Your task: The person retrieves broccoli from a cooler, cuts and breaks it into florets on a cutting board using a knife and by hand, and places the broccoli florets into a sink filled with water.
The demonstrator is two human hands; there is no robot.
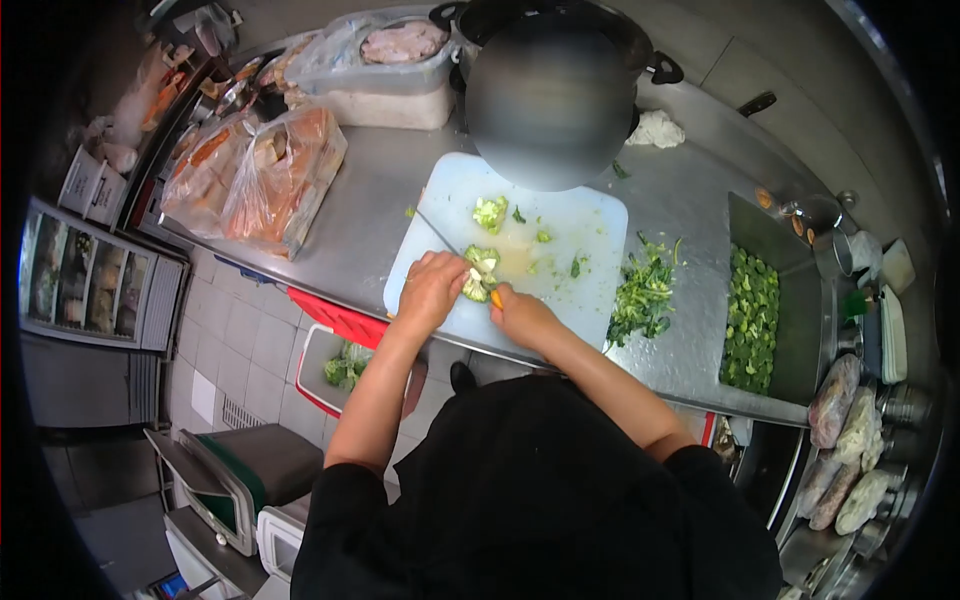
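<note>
On the white cutting board [580,215], my left hand [432,290] has its fingers against a broccoli piece [480,265] with a pale cut stem. My right hand [527,318] is closed on the orange handle of a knife [437,231]. The knife's blade slants up and to the left across the board, partly hidden at the broccoli. Another broccoli floret [490,213] lies just above, among small green scraps. Trimmed leaves [642,292] are heaped on the steel counter, right of the board.
A large dark pot [640,80] stands behind the board, its middle blurred. Bagged orange vegetables [275,185] and a meat container [390,105] are at the left. The sink [800,320] at the right holds cut broccoli [752,320]. Below the counter is a red-rimmed bin [318,375].
</note>
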